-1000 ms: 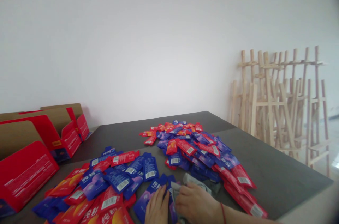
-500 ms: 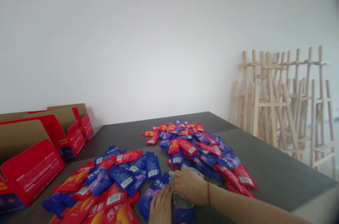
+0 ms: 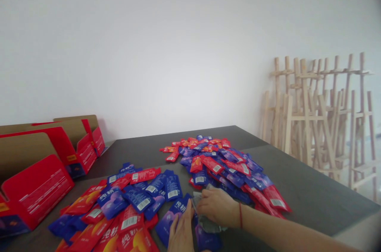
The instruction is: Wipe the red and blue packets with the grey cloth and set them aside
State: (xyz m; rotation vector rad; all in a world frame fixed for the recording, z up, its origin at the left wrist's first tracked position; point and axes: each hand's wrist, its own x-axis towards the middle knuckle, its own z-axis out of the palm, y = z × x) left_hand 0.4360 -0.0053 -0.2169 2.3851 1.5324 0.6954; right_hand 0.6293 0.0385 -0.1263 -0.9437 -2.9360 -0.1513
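My right hand (image 3: 216,206) rests near the table's front edge, fingers curled round grey-silver sachets (image 3: 208,225) that it presses down. A red cord circles its wrist. My left hand (image 3: 181,231) lies just left of it, fingers together and stretched forward, touching the same sachets and a blue one (image 3: 172,217). A heap of red and blue sachets (image 3: 222,164) lies beyond the right hand. A second spread of sachets (image 3: 125,204) covers the table to the left.
Open red-and-brown cardboard display boxes (image 3: 38,180) stand along the table's left side. The dark table (image 3: 303,188) ends at the right. Wooden easel frames (image 3: 321,117) lean against the white wall behind it.
My right hand has moved forward and a little up the table with the grey sachets. The left hand has turned more on edge. The view has shifted slightly.
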